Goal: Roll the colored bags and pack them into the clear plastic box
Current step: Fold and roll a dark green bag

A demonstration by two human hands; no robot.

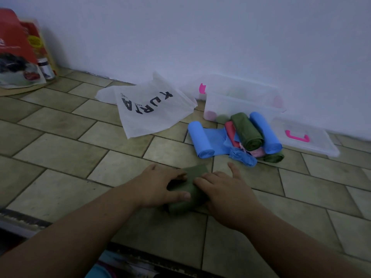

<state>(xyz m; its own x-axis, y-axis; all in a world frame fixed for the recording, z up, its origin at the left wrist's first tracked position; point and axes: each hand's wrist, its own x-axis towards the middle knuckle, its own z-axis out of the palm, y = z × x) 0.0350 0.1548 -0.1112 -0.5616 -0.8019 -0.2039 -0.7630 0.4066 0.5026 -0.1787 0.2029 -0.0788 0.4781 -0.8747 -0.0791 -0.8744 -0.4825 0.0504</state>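
A green bag lies partly rolled on the tiled floor in front of me. My left hand presses on its left side and my right hand on its right side, both gripping the roll. Its loose flat end points away from me. Further back on the right, a pile of rolled bags in blue, green, red and pink lies on the floor. Behind the pile stands the clear plastic box, open, with a few rolls dimly visible inside.
The box's clear lid with a pink handle lies flat to the right of the pile. A white bag with black letters lies left of the box. Red packaging and a small jar stand at the far left by the white wall.
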